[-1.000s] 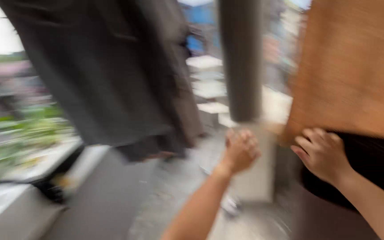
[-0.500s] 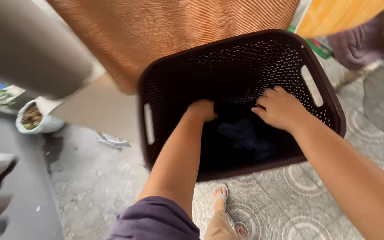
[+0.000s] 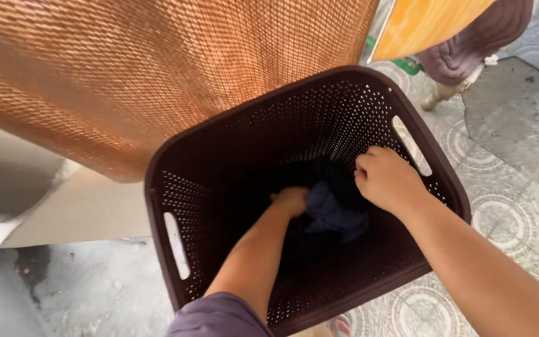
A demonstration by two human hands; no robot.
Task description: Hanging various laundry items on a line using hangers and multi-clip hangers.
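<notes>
There is a single view, from a camera worn on the person's head, tilted steeply down and slightly forward over the arms. It sits close above a dark perforated laundry basket point(image 3: 232, 162), which fills the middle of the frame, with both forearms entering from the bottom edge. An orange woven cloth point(image 3: 126, 75) hangs very near the lens across the upper left, and the patterned tile floor point(image 3: 506, 218) shows at the right.

Home laundry-drying spot: hanging orange cloth point(image 3: 157, 75), perforated laundry basket point(image 3: 232, 156), patterned floor tiles point(image 3: 500, 218).
</notes>
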